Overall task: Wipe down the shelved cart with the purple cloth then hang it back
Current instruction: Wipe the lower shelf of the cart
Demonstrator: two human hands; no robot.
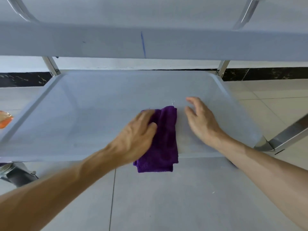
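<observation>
The folded purple cloth point(164, 139) lies on the cart's lower grey shelf point(93, 100), its near end hanging over the shelf's front edge. My left hand point(138, 132) presses flat on the cloth's left side, fingers spread over it. Just right of the cloth, my right hand point(200, 119) hovers over the shelf with fingers apart, holding nothing. The cart's upper shelf point(150, 42) spans the top of the view, above both hands.
Shiny metal posts point(222, 67) stand at the shelf's back corners, and another post point(290, 134) slants at the right. A caster wheel point(18, 174) sits low on the left. An orange object point(5, 119) shows at the left edge. Pale floor tiles surround the cart.
</observation>
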